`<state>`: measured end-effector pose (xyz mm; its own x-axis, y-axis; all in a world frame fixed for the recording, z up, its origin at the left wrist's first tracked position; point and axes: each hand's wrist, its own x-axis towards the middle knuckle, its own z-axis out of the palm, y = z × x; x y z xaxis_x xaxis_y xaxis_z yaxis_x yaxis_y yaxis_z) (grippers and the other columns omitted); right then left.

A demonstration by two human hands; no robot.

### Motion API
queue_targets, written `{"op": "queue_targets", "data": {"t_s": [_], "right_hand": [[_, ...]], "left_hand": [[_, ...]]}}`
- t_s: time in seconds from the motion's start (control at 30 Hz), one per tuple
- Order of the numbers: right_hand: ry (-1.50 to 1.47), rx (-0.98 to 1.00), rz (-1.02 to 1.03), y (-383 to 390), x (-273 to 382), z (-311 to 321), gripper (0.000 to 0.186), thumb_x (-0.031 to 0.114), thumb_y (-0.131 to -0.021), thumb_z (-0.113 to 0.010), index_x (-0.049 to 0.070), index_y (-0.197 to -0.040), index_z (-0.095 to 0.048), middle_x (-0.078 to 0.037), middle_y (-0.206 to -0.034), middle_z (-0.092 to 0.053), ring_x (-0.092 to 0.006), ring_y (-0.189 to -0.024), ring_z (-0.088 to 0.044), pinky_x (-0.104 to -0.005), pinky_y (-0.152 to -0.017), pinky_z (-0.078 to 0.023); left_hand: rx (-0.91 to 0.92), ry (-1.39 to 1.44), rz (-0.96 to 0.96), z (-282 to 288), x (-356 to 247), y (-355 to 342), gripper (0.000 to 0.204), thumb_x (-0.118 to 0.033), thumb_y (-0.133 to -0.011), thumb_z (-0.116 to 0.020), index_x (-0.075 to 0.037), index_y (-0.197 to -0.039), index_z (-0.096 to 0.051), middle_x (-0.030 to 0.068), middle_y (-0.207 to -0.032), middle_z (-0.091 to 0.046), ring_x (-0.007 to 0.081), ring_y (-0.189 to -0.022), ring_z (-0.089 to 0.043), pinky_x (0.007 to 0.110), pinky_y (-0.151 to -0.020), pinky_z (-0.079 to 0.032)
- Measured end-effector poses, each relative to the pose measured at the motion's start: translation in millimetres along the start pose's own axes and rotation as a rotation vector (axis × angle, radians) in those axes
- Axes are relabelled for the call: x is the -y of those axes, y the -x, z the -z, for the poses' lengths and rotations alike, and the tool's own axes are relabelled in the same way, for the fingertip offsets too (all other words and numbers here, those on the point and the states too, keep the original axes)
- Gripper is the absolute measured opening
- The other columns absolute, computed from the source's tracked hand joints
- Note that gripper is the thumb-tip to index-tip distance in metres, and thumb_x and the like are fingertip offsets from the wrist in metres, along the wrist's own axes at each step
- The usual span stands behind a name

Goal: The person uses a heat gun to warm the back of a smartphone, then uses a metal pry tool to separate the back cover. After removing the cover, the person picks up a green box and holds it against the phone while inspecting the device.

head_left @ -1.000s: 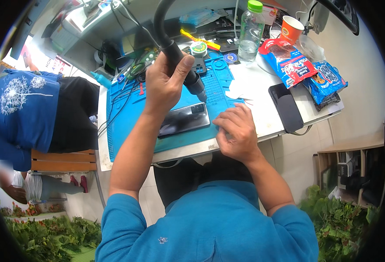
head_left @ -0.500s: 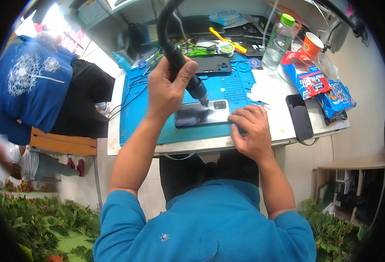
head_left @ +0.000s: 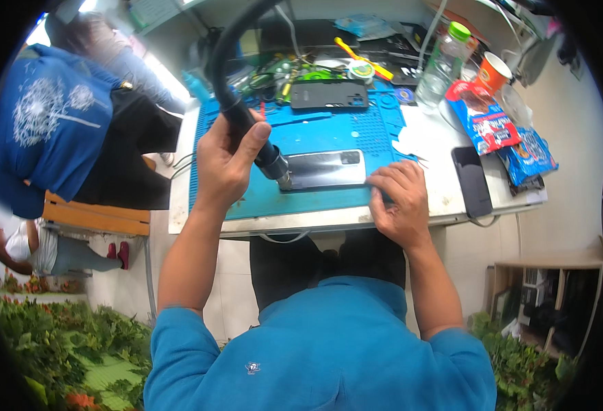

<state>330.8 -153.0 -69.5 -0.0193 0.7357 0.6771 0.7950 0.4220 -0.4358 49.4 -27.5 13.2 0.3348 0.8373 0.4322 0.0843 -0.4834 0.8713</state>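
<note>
My left hand [head_left: 229, 161] is wrapped around the handle of a black hot-air gun [head_left: 272, 162] on a thick hose. Its metal nozzle points down at the left end of a smartphone [head_left: 325, 171]. The phone lies flat, with its shiny silver-grey back and camera block facing up, on a blue repair mat [head_left: 260, 205]. At the phone's right end is my right hand [head_left: 403, 202], fingers bent and fingertips against the edge. Whether the thumb touches the phone is hard to see. Farther back on the mat lies a black phone housing [head_left: 329, 94].
A dark phone [head_left: 471, 181], snack bags [head_left: 483, 118], an orange paper cup [head_left: 492, 73] and a green-capped bottle [head_left: 444, 65] stand or lie at the right. Tools and a yellow brush [head_left: 363, 59] clutter the back. A person in blue [head_left: 55, 130] is at the left.
My left hand has swung the hot-air gun left, its nozzle going from near the phone's camera block to the phone's left end. My right hand stays by the right end.
</note>
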Motion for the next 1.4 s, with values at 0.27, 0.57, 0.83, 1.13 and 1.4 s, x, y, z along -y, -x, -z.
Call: {"op": "queue_targets", "data": {"t_s": [0.27,0.57,0.83,1.13,1.4], "right_hand": [[-0.067,-0.195,-0.010,6,-7,-3,0.024,-0.007,-0.072,-0.065,0.003,-0.093,-0.069,-0.011,-0.094,-0.070,-0.0315,-0.096,-0.067,-0.0466,-0.096,-0.049],[-0.103,-0.193,-0.027,8,-8,2,0.024,-0.003,-0.073,-0.070,0.005,-0.096,-0.069,-0.012,-0.099,-0.070,-0.0334,-0.099,-0.066,-0.0466,-0.098,-0.050],[-0.091,-0.180,0.186,-12,31,46,0.023,0.001,-0.078,-0.070,0.006,-0.100,-0.072,-0.010,-0.104,-0.072,-0.0311,-0.107,-0.069,-0.0527,-0.105,-0.052],[0.367,-0.298,0.497,-102,132,145,0.040,0.011,-0.090,-0.072,0.000,-0.128,-0.065,-0.018,-0.120,-0.068,-0.0365,-0.114,-0.065,-0.0512,-0.098,-0.056],[0.272,-0.319,0.312,-125,114,167,0.038,0.007,-0.096,-0.071,-0.010,-0.127,-0.057,-0.024,-0.098,-0.066,-0.0406,-0.085,-0.072,-0.0472,-0.073,-0.059]], "left_hand": [[0.107,0.176,-0.047,-74,2,-7,0.024,-0.022,-0.106,-0.073,-0.003,-0.118,-0.066,0.0025,-0.100,-0.067,0.0079,-0.088,-0.059,0.024,-0.080,-0.048],[0.002,0.025,-0.104,-95,2,-55,0.022,-0.024,-0.107,-0.073,-0.003,-0.115,-0.069,-0.0001,-0.095,-0.067,0.0072,-0.087,-0.059,0.024,-0.079,-0.048],[0.045,-0.204,-0.213,-37,-66,-50,0.023,-0.016,-0.104,-0.075,-0.001,-0.120,-0.068,-0.0040,-0.093,-0.063,0.0021,-0.082,-0.055,0.018,-0.072,-0.041],[-0.105,-0.745,-0.804,-63,-175,-36,0.040,-0.001,-0.077,-0.085,-0.009,-0.116,-0.077,0.0069,-0.108,-0.072,0.0243,-0.085,-0.074,0.036,-0.073,-0.060],[-0.174,-0.597,-1.105,-74,-198,-37,0.043,-0.003,-0.082,-0.087,-0.014,-0.123,-0.079,0.0122,-0.137,-0.065,0.0225,-0.097,-0.071,0.033,-0.076,-0.061]]}}
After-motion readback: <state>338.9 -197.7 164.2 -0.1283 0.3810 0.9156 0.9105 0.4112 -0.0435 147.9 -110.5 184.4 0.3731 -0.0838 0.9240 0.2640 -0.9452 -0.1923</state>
